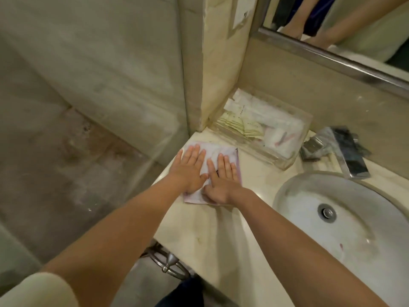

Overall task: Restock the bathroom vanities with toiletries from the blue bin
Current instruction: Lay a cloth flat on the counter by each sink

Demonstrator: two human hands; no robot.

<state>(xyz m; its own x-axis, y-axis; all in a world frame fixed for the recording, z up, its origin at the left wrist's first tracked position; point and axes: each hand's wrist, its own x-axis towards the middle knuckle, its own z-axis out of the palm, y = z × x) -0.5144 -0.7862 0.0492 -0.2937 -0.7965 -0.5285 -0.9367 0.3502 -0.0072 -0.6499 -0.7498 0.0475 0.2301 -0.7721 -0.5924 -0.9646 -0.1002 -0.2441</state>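
- Setting: bathroom corner with a cream marble vanity counter (212,229), a mirror (354,23) above it and a glass panel to the left.
- Folded cloth (213,152): white with a purple edge. It lies flat at the counter's far-left corner, just beside the tray.
- Left hand (190,167): palm down on the cloth, fingers straight and spread, pressing and gripping nothing.
- Right hand (221,180): the same, flat on the cloth, touching or nearly touching the left.
- Clear tray (276,161): against the back wall, holding sachets and packets (247,127). It looks well stocked.
- Faucet (340,151) and sink basin (354,229): to the right of the tray.
- Blue bin: not in view.
- Status, as a judgement: this vanity looks nearly finished, and smoothing the cloth is likely a closing touch. Whether other vanities remain cannot be told.
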